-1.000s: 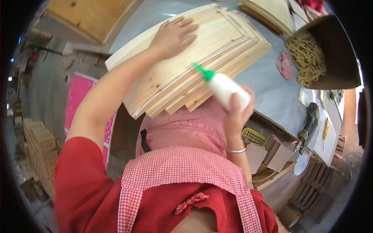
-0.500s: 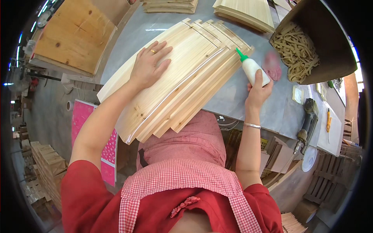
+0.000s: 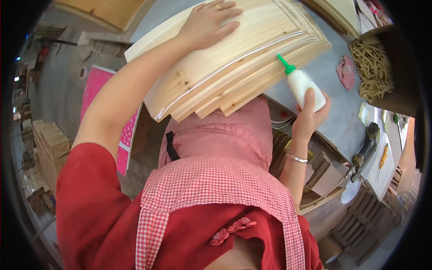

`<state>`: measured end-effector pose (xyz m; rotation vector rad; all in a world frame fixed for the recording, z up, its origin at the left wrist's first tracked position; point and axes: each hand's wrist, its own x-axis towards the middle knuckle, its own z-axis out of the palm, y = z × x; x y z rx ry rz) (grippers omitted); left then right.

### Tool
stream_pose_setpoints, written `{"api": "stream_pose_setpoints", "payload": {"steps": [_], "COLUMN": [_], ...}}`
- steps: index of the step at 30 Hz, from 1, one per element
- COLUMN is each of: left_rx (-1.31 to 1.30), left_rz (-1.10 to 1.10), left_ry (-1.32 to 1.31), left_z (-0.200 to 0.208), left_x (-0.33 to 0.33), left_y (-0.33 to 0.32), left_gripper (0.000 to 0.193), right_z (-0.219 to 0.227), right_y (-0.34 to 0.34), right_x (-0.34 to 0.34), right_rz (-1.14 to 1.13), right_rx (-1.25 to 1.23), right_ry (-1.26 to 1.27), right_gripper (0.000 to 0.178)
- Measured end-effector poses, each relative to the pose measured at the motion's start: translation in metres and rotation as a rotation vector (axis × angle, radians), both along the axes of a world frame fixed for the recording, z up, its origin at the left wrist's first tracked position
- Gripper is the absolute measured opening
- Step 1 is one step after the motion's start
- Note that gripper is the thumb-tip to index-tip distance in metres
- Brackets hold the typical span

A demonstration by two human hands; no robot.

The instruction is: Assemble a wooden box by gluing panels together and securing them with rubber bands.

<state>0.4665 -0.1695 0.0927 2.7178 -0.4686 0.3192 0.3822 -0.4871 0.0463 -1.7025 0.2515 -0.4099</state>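
The right hand (image 3: 310, 114) is wrapped tight around a white glue bottle (image 3: 302, 85), its green tip touching the edge of the fanned stack of wooden boards (image 3: 234, 63) on the grey table (image 3: 328, 72). The left hand (image 3: 207, 22) lies flat and open on the top board, where a thin glue line (image 3: 234, 67) shines. A box of rubber bands (image 3: 373, 67) sits nearby. Squeezing too hard could make glue drip. A moment ago the bottle was farther right, off the wood.
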Motion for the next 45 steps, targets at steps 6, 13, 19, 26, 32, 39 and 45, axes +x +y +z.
{"api": "stream_pose_setpoints", "payload": {"steps": [6,13,19,26,32,39,45], "left_rx": [0.006,-0.009,-0.006,0.008,0.058,0.046,0.058], "left_rz": [0.011,0.006,0.018,-0.029,0.026,0.008,0.015], "left_ry": [0.006,0.027,0.064,0.029,-0.075,-0.012,-0.014], "left_z": [0.001,0.003,0.008,0.005,-0.018,-0.005,-0.004], "left_x": [-0.003,-0.01,-0.015,0.001,0.005,0.006,0.008], "left_y": [0.001,-0.002,0.002,-0.008,0.008,-0.007,-0.008], "left_gripper": [0.047,0.047,0.047,0.046,0.045,0.043,0.042], "right_z": [0.004,0.01,0.014,0.015,0.007,0.009,-0.01], "right_y": [0.037,0.07,0.083,0.081,0.028,-0.067,-0.078], "right_x": [-0.067,-0.127,-0.136,-0.121,-0.045,0.073,0.117], "right_rz": [0.261,0.512,0.567,0.716,0.198,-0.276,-0.294], "right_rx": [-0.11,-0.034,0.03,0.015,0.236,0.202,0.146], "right_ry": [-0.054,0.048,0.038,0.046,-0.052,-0.104,0.025], "right_gripper": [0.04,0.041,0.043,0.042,0.042,0.042,0.047]}}
